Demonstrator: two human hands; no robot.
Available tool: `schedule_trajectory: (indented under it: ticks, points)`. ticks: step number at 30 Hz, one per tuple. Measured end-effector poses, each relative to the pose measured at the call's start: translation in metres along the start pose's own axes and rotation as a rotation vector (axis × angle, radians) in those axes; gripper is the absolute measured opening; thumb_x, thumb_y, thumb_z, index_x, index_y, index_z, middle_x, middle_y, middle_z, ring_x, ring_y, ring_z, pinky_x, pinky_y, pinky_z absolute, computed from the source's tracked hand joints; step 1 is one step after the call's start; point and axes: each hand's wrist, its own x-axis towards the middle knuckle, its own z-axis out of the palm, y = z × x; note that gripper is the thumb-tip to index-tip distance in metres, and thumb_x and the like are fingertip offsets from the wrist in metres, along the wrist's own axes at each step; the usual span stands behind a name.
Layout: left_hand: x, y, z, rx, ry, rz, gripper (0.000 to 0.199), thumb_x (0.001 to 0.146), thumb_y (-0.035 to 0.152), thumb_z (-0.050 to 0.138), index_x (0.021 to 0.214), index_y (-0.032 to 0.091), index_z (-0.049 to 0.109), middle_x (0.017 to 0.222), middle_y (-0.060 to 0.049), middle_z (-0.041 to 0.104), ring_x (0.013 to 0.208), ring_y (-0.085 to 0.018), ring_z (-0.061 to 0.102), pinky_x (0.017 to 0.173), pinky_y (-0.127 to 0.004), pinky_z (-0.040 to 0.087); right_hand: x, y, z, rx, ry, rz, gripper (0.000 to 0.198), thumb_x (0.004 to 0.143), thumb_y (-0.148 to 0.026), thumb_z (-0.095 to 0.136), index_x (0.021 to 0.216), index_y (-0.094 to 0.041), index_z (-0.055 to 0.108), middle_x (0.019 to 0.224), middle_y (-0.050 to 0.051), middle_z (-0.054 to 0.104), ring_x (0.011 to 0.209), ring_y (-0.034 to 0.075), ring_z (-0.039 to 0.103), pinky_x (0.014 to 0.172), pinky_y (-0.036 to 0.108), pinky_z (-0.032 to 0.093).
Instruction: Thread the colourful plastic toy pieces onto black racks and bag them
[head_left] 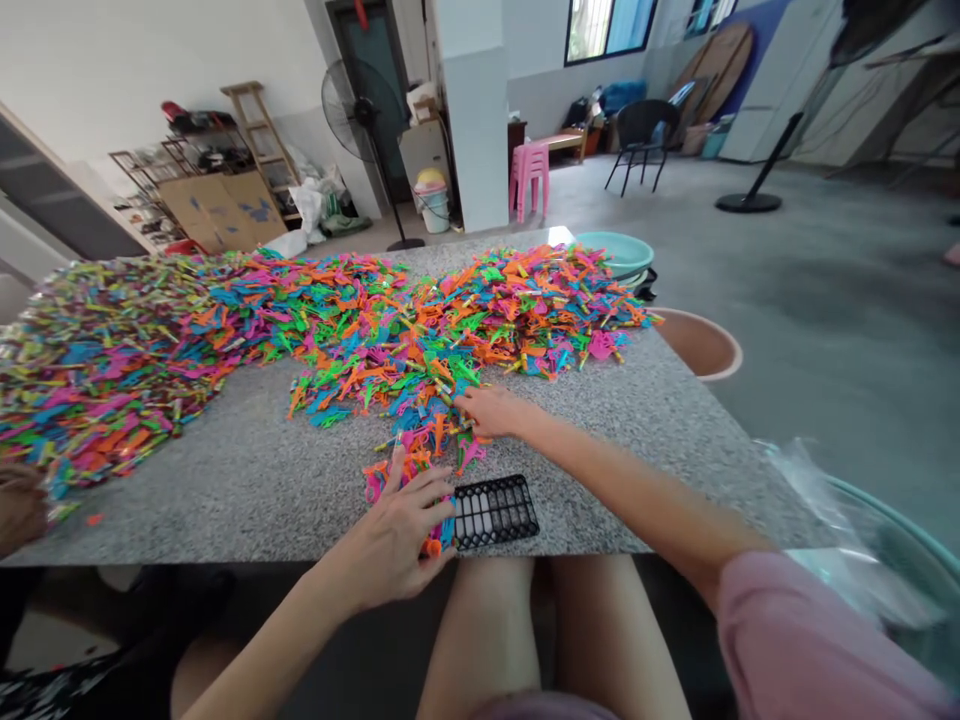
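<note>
A large heap of small plastic pieces (517, 310) in pink, orange, green and blue covers much of the granite table (600, 430); their exact kind is too small to tell. My right hand (491, 410) reaches into the near edge of the heap, fingers bent together around something I cannot make out. Close to the table's front edge lies a black plastic rack (495, 512) with rows of slots. Over its left end my left hand (401, 530) rests with fingers spread, on a few colourful pieces that it partly hides.
Another person's hand (19, 505) is at the far left, beside a second heap (112, 340). Right of the table stand a teal basin (615, 250), a brown basin (697, 345) and a basket with clear plastic bags (862, 540). A standing fan (364, 115) is behind.
</note>
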Motion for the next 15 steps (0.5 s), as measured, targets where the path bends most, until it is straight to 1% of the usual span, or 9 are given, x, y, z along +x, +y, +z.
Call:
schedule_trajectory:
  ticks: [3, 5, 7, 9, 11, 12, 13, 14, 15]
  points:
    - [0.0, 0.0, 0.001, 0.001, 0.0, -0.004, 0.02, 0.083, 0.024, 0.063, 0.103, 0.021, 0.065, 0.12, -0.006, 0.067, 0.134, -0.028, 0.047, 0.123, -0.056, 0.007, -0.017, 0.006, 0.01, 0.038, 0.032, -0.047, 0.029, 0.088, -0.012, 0.051, 0.111, -0.02, 0.067, 0.121, 0.009, 0.062, 0.104, 0.021, 0.062, 0.085, 0.029, 0.048]
    - [0.0, 0.0, 0.001, 0.0, 0.004, 0.002, 0.02, 0.085, 0.024, 0.062, 0.105, 0.021, 0.065, 0.122, -0.007, 0.066, 0.135, -0.028, 0.047, 0.122, -0.057, 0.005, -0.031, 0.02, 0.016, 0.089, 0.045, -0.079, 0.027, 0.088, -0.009, 0.047, 0.098, -0.019, 0.07, 0.124, 0.009, 0.061, 0.11, 0.021, 0.06, 0.089, 0.029, 0.046]
    - [0.0, 0.0, 0.001, -0.001, 0.007, 0.005, 0.018, 0.086, 0.025, 0.061, 0.103, 0.021, 0.065, 0.121, -0.007, 0.067, 0.135, -0.028, 0.047, 0.122, -0.058, 0.004, -0.048, 0.038, 0.022, 0.173, 0.047, -0.058, 0.025, 0.085, -0.006, 0.048, 0.084, -0.017, 0.071, 0.124, 0.008, 0.063, 0.113, 0.021, 0.058, 0.093, 0.03, 0.044]
    - [0.0, 0.0, 0.001, -0.006, 0.011, 0.006, 0.016, 0.086, 0.024, 0.06, 0.101, 0.021, 0.065, 0.118, -0.007, 0.068, 0.134, -0.027, 0.047, 0.122, -0.058, 0.003, -0.065, 0.055, 0.027, 0.277, 0.12, 0.078, 0.024, 0.081, -0.004, 0.049, 0.08, -0.016, 0.07, 0.119, 0.008, 0.066, 0.11, 0.02, 0.059, 0.093, 0.029, 0.044]
    - [0.0, 0.0, 0.0, -0.008, 0.016, 0.011, 0.016, 0.086, 0.024, 0.06, 0.1, 0.021, 0.065, 0.118, -0.008, 0.068, 0.133, -0.027, 0.048, 0.122, -0.058, 0.004, -0.078, 0.066, 0.031, 0.341, 0.268, 0.32, 0.021, 0.082, -0.008, 0.052, 0.091, -0.015, 0.07, 0.114, 0.009, 0.067, 0.102, 0.019, 0.062, 0.088, 0.029, 0.045]
    - [0.0, 0.0, 0.0, -0.006, 0.02, 0.015, 0.016, 0.085, 0.023, 0.06, 0.1, 0.021, 0.065, 0.119, -0.008, 0.068, 0.132, -0.027, 0.049, 0.122, -0.058, 0.004, -0.083, 0.069, 0.032, 0.34, 0.323, 0.45, 0.02, 0.082, -0.013, 0.057, 0.099, -0.014, 0.068, 0.112, 0.01, 0.066, 0.097, 0.019, 0.062, 0.084, 0.028, 0.046]
    - [0.0, 0.0, 0.0, -0.002, 0.025, 0.019, 0.016, 0.085, 0.024, 0.06, 0.1, 0.021, 0.066, 0.119, -0.008, 0.067, 0.132, -0.027, 0.049, 0.122, -0.058, 0.004, -0.086, 0.072, 0.033, 0.321, 0.341, 0.567, 0.024, 0.081, -0.02, 0.063, 0.104, -0.013, 0.066, 0.11, 0.011, 0.066, 0.093, 0.02, 0.063, 0.079, 0.028, 0.047]
    - [0.001, 0.0, 0.0, 0.003, 0.029, 0.022, 0.016, 0.085, 0.024, 0.061, 0.099, 0.021, 0.066, 0.119, -0.008, 0.067, 0.132, -0.027, 0.049, 0.122, -0.058, 0.004, -0.088, 0.073, 0.033, 0.301, 0.307, 0.655, 0.031, 0.077, -0.027, 0.07, 0.103, -0.013, 0.066, 0.107, 0.012, 0.066, 0.088, 0.02, 0.063, 0.074, 0.027, 0.046]
    - [0.001, -0.001, 0.001, 0.007, 0.031, 0.025, 0.016, 0.085, 0.024, 0.061, 0.099, 0.021, 0.066, 0.119, -0.007, 0.068, 0.132, -0.027, 0.05, 0.122, -0.058, 0.004, -0.089, 0.075, 0.032, 0.29, 0.224, 0.71, 0.033, 0.072, -0.032, 0.076, 0.097, -0.013, 0.067, 0.1, 0.01, 0.068, 0.083, 0.02, 0.063, 0.07, 0.026, 0.046]
